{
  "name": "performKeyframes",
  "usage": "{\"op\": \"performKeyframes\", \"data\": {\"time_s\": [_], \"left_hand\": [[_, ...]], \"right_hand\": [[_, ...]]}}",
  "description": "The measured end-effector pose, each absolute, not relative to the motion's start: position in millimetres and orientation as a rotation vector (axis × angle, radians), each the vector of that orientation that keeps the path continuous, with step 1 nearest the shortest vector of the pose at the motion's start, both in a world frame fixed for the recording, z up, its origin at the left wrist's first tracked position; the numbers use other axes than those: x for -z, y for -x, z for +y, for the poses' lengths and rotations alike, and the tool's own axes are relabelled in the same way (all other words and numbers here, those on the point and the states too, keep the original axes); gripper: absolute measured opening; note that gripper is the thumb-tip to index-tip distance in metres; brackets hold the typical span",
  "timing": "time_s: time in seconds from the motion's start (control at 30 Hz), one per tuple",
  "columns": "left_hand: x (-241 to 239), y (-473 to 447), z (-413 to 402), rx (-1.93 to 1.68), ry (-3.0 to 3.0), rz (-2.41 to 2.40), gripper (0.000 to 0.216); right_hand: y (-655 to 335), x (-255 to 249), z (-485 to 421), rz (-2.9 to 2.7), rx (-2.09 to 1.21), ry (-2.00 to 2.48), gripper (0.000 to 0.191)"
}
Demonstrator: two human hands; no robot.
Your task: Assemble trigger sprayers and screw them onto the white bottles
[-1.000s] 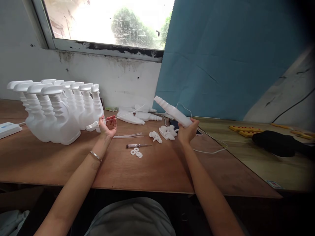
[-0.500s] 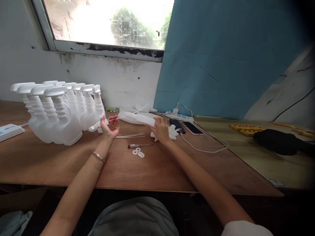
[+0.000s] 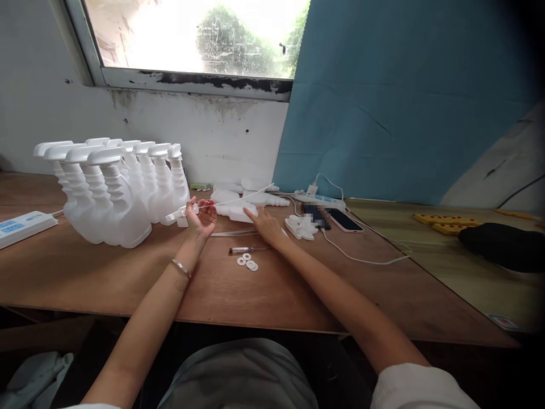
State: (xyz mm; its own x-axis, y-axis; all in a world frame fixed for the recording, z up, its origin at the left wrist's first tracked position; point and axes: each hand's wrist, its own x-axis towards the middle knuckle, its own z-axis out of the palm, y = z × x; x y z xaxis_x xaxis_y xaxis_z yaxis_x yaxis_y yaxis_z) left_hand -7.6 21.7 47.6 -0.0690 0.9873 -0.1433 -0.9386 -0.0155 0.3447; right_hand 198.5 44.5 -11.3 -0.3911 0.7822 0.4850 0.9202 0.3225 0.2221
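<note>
My left hand is raised palm up and pinches a white trigger sprayer head whose thin dip tube sticks out to the right. My right hand lies on the table with its fingers stretched toward an uncapped white bottle lying on its side, touching or nearly touching it. More loose bottles lie just behind. A few clear tubes, a small screwdriver and three white washers lie close in front of my hands.
Several finished white spray bottles stand in rows at the left. Loose white sprayer heads, a phone, a power strip and a white cable lie to the right. Another white power strip sits far left. The wooden table ends near me.
My right hand has lowered the bottle it held in the air, laid it down behind the tubes and let go of it. My left hand has stayed put with the sprayer head.
</note>
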Motion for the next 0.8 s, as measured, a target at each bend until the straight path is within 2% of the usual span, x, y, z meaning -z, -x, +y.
{"op": "performKeyframes", "data": {"time_s": [0.5, 0.63, 0.7, 0.8], "left_hand": [[-48, 4, 25, -1.549, -0.242, 0.507, 0.015], [-43, -6, 19, -1.421, -0.417, 0.548, 0.018], [-38, -16, 12, -1.331, -0.56, 0.523, 0.027], [-28, -32, 2, -1.098, -0.789, 0.452, 0.043]], "right_hand": [[-183, 4, 30, -2.288, 0.563, 1.382, 0.047], [-186, -3, 1, -2.097, 0.181, 1.205, 0.041], [-188, -4, -14, -2.073, -0.02, 1.038, 0.039], [-187, -3, -31, -1.981, -0.134, 0.872, 0.038]]}}
